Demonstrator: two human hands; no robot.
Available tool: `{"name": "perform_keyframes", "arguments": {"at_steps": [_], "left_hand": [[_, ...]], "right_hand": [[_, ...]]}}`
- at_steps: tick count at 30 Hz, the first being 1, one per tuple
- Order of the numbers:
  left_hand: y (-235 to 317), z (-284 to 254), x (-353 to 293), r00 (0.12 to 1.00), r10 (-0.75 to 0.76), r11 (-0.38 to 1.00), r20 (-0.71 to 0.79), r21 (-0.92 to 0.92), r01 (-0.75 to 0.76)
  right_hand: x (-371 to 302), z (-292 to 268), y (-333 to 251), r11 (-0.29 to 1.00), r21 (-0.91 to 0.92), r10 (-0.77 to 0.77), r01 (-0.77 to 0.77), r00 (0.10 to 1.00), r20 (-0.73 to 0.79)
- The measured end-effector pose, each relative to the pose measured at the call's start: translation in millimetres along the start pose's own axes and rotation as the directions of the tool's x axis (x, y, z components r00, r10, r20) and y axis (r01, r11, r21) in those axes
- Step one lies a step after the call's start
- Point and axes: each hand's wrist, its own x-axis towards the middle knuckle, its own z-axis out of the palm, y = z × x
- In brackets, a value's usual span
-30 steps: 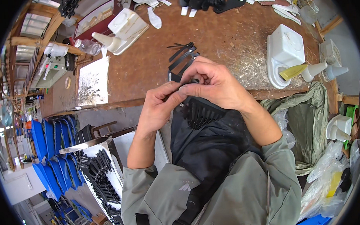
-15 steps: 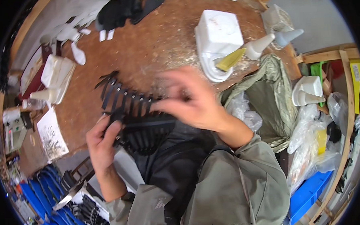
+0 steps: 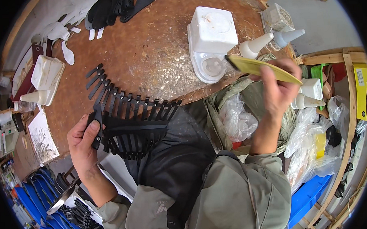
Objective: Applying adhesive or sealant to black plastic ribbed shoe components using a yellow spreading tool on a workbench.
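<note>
My left hand is closed on one end of a black strappy shoe upper. Its many narrow straps, dotted with small metal studs, fan out over the table edge and above my lap. In my right hand, gripped by its broad flat handle, is a yellow brush with a dark tip pointing left. That tip hovers just right of the small round dish at the front of a white glue pot. Shoe upper and brush are well apart.
Two cone-shaped nozzle bottles, one white and one bluish, stand right of the pot. Black insoles lie at the far edge of the brown table. An olive bag with clear plastic hangs below the right edge.
My right hand has left the straps and moved right, picking up the yellow brush from the glue pot's dish. My left hand still holds the shoe upper, now slightly further left.
</note>
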Motion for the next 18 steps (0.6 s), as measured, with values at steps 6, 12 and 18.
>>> {"name": "perform_keyframes", "arguments": {"at_steps": [6, 12, 18], "left_hand": [[-7, 6, 5, 0.999, -0.049, 0.997, 0.025, -0.065, 0.05], [-5, 12, 9, 0.995, -0.073, 0.996, 0.063, -0.054, 0.076], [-6, 25, 20, 0.977, -0.142, 0.979, 0.159, -0.126, 0.163]], "right_hand": [[-3, -6, 54, 0.8, -0.161, -0.483, 0.578, 0.779, 0.4], [-28, -24, 44, 0.839, -0.36, -0.222, 0.407, 0.862, 0.456], [-36, 14, 87, 0.773, 0.39, 0.521, -0.499, 0.852, 0.057]]}}
